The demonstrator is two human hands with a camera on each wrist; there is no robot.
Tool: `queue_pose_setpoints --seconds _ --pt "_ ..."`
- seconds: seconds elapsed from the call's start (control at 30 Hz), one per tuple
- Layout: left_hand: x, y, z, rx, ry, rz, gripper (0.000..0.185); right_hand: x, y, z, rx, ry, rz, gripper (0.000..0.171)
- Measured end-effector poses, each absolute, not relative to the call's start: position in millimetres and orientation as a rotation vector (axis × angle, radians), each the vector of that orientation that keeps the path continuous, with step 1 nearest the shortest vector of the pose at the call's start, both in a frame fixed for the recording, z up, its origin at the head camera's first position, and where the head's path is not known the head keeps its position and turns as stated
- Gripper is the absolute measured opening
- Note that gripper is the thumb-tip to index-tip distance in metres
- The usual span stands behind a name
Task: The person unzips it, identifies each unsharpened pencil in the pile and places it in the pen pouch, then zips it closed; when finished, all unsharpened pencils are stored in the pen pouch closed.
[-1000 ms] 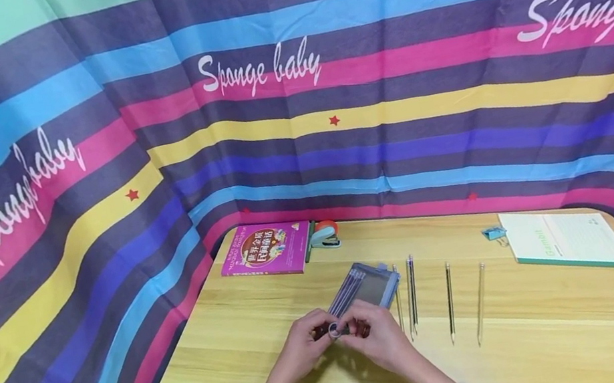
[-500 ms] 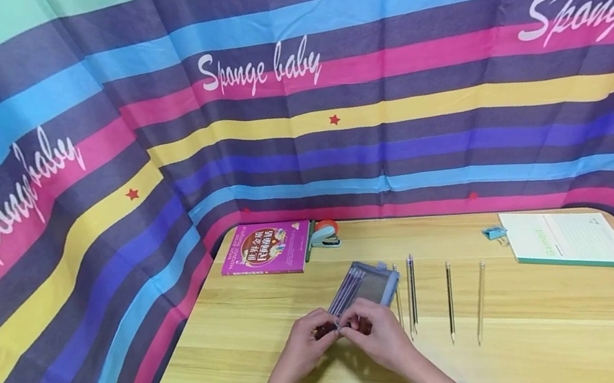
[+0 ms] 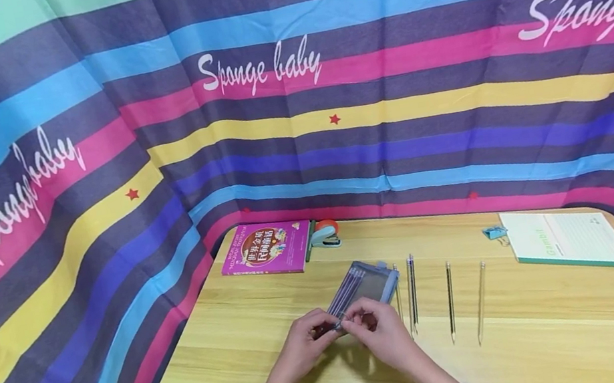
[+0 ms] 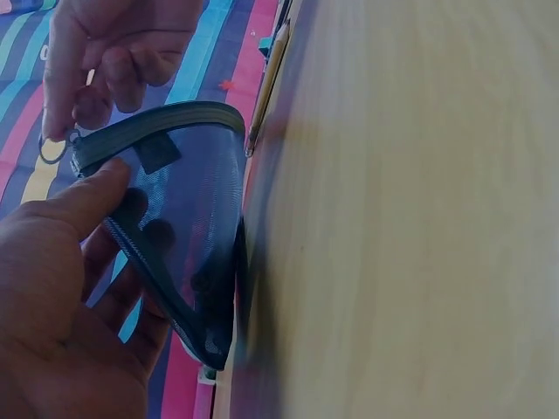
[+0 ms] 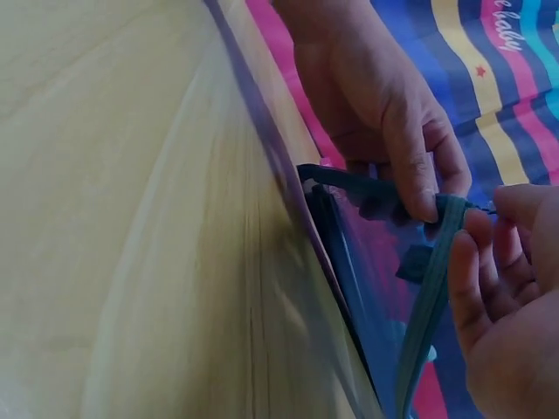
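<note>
On a wooden table (image 3: 549, 327) before a striped curtain (image 3: 88, 120), the left hand (image 3: 303, 348) grips a mesh pencil case (image 3: 365, 283); the right hand (image 3: 382, 335) pinches its zipper pull (image 4: 51, 150).

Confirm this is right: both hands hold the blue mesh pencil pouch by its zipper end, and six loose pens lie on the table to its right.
Not quite. The head view shows four loose pens right of the pouch, not six. The rest stands: the left hand and right hand hold the pouch at its zipper end.
</note>
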State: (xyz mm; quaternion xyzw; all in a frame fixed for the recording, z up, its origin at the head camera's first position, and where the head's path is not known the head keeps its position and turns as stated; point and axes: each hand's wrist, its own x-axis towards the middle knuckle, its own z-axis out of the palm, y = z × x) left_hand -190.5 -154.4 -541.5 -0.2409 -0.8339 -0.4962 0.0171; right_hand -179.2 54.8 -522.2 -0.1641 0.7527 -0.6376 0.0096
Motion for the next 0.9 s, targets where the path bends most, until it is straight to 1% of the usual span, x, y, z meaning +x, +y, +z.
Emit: queue_pose_setpoints --seconds 0.1,0.23,0.47,0.9 --pt "-190.3 -155.4 -540.5 -0.739 -2.597 -1.554 0.011 -179.8 55.7 -520.7 -0.406 2.275 -2.021 0.008" --pt "-189.6 -157.1 -538.8 -0.743 -2.604 -1.533 0.012 -180.8 57.4 -521.0 -0.34 2.275 -2.008 0.013" --pt "-186.2 -162.3 -536.3 -0.725 -2.64 -1.503 0.023 -181.2 58.3 -525.0 -0.359 2.315 -1.928 0.019" --pt "-182.8 -163.8 -537.6 -0.704 -2.616 -1.407 0.013 -181.4 60.9 -527.4 -0.376 2.389 -1.826 0.02"
